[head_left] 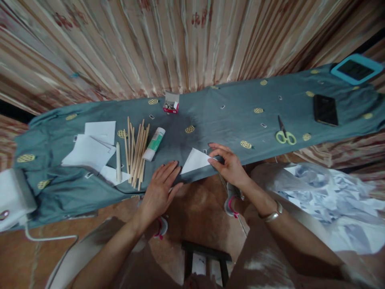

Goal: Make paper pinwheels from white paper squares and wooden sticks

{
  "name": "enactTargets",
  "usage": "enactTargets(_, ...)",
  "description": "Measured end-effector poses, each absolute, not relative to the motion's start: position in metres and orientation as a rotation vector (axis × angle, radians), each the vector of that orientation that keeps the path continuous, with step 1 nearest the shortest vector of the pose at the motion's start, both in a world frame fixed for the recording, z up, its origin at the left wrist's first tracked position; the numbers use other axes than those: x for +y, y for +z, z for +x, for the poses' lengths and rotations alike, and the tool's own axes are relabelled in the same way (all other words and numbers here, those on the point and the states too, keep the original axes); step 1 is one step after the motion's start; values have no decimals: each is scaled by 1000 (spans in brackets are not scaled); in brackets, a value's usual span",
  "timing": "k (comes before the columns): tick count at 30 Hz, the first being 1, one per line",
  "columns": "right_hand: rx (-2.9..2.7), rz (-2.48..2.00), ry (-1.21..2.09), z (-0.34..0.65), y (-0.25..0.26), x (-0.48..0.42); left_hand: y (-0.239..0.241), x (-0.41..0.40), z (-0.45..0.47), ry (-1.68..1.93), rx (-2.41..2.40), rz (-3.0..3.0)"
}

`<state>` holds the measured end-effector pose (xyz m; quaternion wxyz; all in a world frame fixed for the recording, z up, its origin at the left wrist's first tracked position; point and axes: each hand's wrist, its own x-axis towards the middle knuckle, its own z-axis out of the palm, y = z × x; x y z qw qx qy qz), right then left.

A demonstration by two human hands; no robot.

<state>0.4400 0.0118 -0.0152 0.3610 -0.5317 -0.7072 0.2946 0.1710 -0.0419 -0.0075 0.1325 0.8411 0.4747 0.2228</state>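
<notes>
A small folded triangle of white paper [195,161] lies at the front edge of the cloth-covered table. My right hand [229,163] pinches its right corner between thumb and fingers. On the other side, my left hand [161,188] rests flat on the table edge with its fingers stretched out, close to the triangle's left corner. A glue stick [154,143] with a green and white label lies just beyond my left hand. Beside it is a bundle of thin wooden sticks [138,150], and a white rolled paper tube [118,162] lies left of them.
White paper sheets [90,150] lie at the left, near a white box with a cable [16,198]. A small red box of metal pieces [171,105] stands at the back. Scissors [284,134], a dark phone [325,110] and a blue-framed device [356,69] are at the right.
</notes>
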Motion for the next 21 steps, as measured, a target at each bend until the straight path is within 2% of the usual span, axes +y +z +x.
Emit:
enactTargets(7, -1695, -1191, 1038, 433, -1, 15, 10, -12, 189, 1000, 1433, 1396)
enactTargets(11, -1659, -1191, 1080, 434, 11, 14, 20, 2, 210, 969, 1291, 995)
enactTargets(16, -1594, -1166, 1071, 437, 22, 11, 26, 9, 228, 799, 1206, 849)
enactTargets(21, -1604, -1238, 947, 470, 29, 24, 27, 10, 236, 812, 1228, 874)
